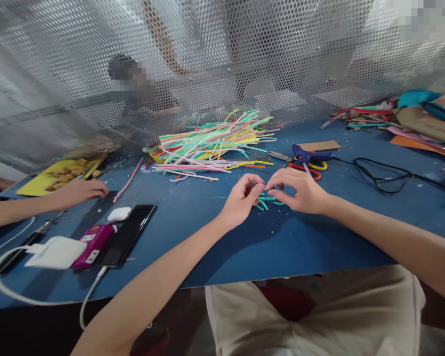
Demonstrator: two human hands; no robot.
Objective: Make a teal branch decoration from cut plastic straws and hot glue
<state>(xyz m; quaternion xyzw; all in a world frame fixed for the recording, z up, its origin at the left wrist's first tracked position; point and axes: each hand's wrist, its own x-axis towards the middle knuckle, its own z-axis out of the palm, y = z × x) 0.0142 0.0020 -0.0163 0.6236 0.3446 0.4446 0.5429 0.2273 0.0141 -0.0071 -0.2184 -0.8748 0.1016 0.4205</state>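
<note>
My left hand (244, 199) and my right hand (298, 190) meet over the middle of the blue table (222, 252), fingers curled and fingertips pinched close together. Whatever lies between the fingertips is too small or too hidden to make out. Short green pipe cleaner pieces (262, 203) are just under and between the hands, partly covered by them. Right behind my right hand lie scissors (321, 167) with red and yellow handles, and a blue glue gun (300, 154). Beyond my left hand is a big pile of coloured pipe cleaners (215, 141).
At left, a co-worker's hand (85, 193) rests near a pink pipe cleaner (129, 180) and a yellow tray (31, 185) of brownish pieces. Closer are a phone (128, 237), purple power strip (94, 244) and white charger (61, 252). A black cord (378, 173) loops at right. Perforated metal backs the table.
</note>
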